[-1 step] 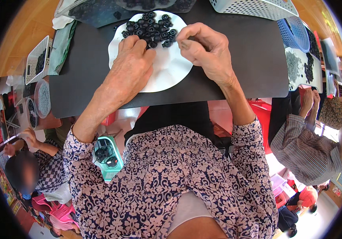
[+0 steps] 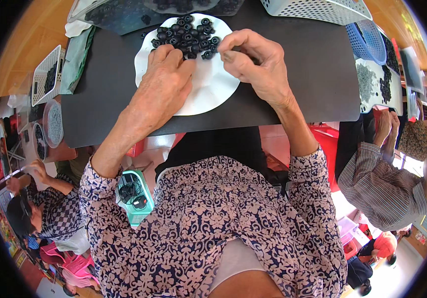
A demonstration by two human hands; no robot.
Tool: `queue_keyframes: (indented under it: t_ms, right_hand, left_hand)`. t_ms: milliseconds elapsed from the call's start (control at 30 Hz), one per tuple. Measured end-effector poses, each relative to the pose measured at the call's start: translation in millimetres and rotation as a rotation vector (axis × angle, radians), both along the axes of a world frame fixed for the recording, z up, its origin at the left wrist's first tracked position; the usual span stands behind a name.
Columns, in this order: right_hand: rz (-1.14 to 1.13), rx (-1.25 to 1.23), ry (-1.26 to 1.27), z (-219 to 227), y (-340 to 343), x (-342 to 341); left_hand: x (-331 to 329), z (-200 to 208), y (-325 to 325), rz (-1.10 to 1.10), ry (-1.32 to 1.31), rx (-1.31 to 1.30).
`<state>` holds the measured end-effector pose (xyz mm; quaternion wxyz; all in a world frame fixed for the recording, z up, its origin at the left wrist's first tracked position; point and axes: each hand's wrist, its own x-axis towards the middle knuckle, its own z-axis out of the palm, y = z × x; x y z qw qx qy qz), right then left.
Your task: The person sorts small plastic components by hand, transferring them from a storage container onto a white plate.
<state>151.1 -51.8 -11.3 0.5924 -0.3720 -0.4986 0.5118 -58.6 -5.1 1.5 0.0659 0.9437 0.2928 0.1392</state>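
A white, wavy-rimmed plate (image 2: 213,92) lies on the dark tabletop in front of me. Small round black parts with holes (image 2: 187,37) are heaped on its far half. My left hand (image 2: 164,79) rests over the plate, fingers curled down at the near edge of the heap; its fingertips are hidden. My right hand (image 2: 256,62) is raised over the plate's right rim, thumb and forefinger pinched together. What either hand holds, if anything, I cannot make out.
At the far edge stand a clear bin (image 2: 119,15) of black parts and a white perforated basket (image 2: 318,11). A blue basket (image 2: 366,42) is at the right. A green-grey bag (image 2: 78,62) lies left. Co-workers sit on both sides; a teal box (image 2: 136,216) is by my left elbow.
The plate with its black parts has shifted very slightly to the left. Both my hands keep nearly the same pose.
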Motion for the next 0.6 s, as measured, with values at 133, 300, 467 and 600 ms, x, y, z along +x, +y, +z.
queue_keyframes:
  t_ms: [133,300,467,600]
  right_hand:
    - [-0.031,0.106,-0.141,-3,1,-5]
    - [-0.131,0.247,-0.343,-5,4,-7]
    - [-0.184,0.340,-0.456,-4,3,-10]
    - [-0.204,0.385,-0.597,-8,4,-13]
  left_hand:
    - [6,6,-2,0.108,-0.343,-0.400]
    - [13,9,-4,0.227,-0.789,-1.045]
    - [23,-3,-7,0.154,-1.009,-1.257]
    - [27,-4,-8,0.174,-0.968,-1.190]
